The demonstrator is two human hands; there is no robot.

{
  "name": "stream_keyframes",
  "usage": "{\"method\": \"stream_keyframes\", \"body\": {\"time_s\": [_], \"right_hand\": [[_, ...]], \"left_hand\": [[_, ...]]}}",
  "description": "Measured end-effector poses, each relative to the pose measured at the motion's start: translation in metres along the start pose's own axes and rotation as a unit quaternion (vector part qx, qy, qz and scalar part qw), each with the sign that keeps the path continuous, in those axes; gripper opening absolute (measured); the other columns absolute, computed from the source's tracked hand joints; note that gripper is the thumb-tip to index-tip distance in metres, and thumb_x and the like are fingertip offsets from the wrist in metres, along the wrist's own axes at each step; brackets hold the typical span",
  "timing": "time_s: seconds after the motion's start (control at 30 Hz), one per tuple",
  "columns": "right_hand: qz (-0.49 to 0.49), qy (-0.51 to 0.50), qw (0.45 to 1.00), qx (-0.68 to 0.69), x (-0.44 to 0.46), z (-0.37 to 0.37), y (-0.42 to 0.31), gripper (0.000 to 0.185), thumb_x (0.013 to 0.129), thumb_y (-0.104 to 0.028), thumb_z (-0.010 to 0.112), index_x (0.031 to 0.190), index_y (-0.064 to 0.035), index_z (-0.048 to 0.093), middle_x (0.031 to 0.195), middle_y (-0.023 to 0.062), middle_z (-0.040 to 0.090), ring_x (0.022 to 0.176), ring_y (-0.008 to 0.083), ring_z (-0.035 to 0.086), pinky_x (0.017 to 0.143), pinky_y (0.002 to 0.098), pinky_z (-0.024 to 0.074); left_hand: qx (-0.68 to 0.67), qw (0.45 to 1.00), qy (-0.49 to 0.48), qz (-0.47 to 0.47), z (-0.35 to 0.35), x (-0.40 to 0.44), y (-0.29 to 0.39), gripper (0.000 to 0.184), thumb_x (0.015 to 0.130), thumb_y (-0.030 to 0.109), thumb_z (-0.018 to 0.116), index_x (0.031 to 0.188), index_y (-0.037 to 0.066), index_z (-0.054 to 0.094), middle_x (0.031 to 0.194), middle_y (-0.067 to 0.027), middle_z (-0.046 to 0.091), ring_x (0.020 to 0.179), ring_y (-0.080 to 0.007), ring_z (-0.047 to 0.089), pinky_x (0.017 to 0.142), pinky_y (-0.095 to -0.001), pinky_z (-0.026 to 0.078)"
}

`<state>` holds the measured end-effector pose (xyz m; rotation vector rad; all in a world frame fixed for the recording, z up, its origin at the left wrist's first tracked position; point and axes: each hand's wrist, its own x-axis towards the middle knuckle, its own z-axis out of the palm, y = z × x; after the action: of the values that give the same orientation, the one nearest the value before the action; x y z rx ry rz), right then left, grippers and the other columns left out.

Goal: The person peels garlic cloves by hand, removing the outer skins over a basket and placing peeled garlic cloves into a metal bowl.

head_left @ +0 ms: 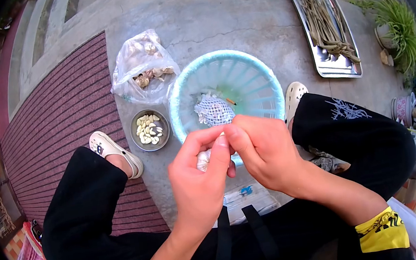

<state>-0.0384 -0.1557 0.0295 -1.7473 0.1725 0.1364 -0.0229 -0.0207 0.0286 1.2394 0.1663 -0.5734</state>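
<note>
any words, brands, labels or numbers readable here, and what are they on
None that I can quote for certain.
Right sleeve's yellow cuff: black letters, folded and partly hidden.
Right trouser leg: white jagged print, not legible.
Print at the bottom edge: cut off, too small.

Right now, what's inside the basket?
Basket: pale mesh, whitish scraps, a small orange item. Left hand and right hand hide the near part; under them or the mesh, can't tell.
</note>
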Motion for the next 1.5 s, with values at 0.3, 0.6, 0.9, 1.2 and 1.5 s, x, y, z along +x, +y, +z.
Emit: {"method": "stream_keyframes", "body": {"time_s": [0.3, 0.6, 0.9, 1.2, 1.5], "right_hand": [[-0.057, -0.005, 0.997, -0.052, -0.004, -0.004, -0.008, 0.032, 0.099, -0.018, 0.045, 0.077, -0.0007, 0.061, 0.059, 0.0090, 0.060, 0.050, 0.0229, 0.059, 0.049, 0.0335, 0.0444], [0.222, -0.074, 0.929, 0.287, -0.008, -0.003, -0.001, 0.049, 0.102, -0.036, 0.038, 0.074, -0.0005, 0.058, 0.061, -0.0003, 0.049, 0.061, 0.0083, 0.047, 0.055, 0.0262, 0.0408], [0.078, -0.026, 0.996, 0.026, 0.002, -0.009, -0.007, 0.029, 0.096, -0.025, 0.051, 0.081, -0.0005, 0.053, 0.067, 0.0072, 0.056, 0.061, 0.0135, 0.054, 0.056, 0.0283, 0.0436], [-0.042, 0.022, 0.992, -0.115, 0.001, -0.008, -0.010, 0.009, 0.081, -0.003, 0.062, 0.085, 0.0003, 0.054, 0.073, 0.0119, 0.059, 0.063, 0.0238, 0.060, 0.057, 0.0323, 0.0478], [-0.019, 0.027, 0.994, -0.104, 0.001, -0.011, -0.013, 0.009, 0.080, -0.003, 0.063, 0.084, 0.0006, 0.055, 0.068, 0.0096, 0.056, 0.058, 0.0165, 0.055, 0.054, 0.0292, 0.0451]], "left_hand": [[0.230, 0.957, 0.009, 0.177, 0.000, -0.013, -0.006, 0.011, 0.093, 0.003, 0.053, 0.102, -0.004, 0.054, 0.080, -0.0058, 0.058, 0.063, -0.0082, 0.053, 0.055, -0.0225, 0.043], [0.248, 0.936, 0.004, 0.251, -0.004, -0.011, -0.013, 0.013, 0.093, 0.001, 0.050, 0.105, -0.004, 0.052, 0.082, -0.0082, 0.057, 0.063, -0.0090, 0.052, 0.056, -0.0233, 0.044], [0.230, 0.954, 0.045, 0.188, -0.005, -0.008, -0.014, 0.018, 0.096, 0.007, 0.049, 0.110, -0.003, 0.053, 0.086, -0.0070, 0.057, 0.069, -0.0093, 0.053, 0.060, -0.0226, 0.045], [0.380, 0.868, 0.098, 0.303, -0.005, 0.000, -0.010, 0.017, 0.083, 0.001, 0.065, 0.099, -0.002, 0.061, 0.085, -0.0122, 0.064, 0.072, -0.0183, 0.063, 0.062, -0.0294, 0.049], [0.182, 0.973, 0.079, 0.119, -0.003, -0.004, -0.006, 0.015, 0.087, 0.005, 0.063, 0.099, -0.003, 0.061, 0.080, -0.0072, 0.066, 0.070, -0.0106, 0.061, 0.060, -0.0256, 0.049]]}}
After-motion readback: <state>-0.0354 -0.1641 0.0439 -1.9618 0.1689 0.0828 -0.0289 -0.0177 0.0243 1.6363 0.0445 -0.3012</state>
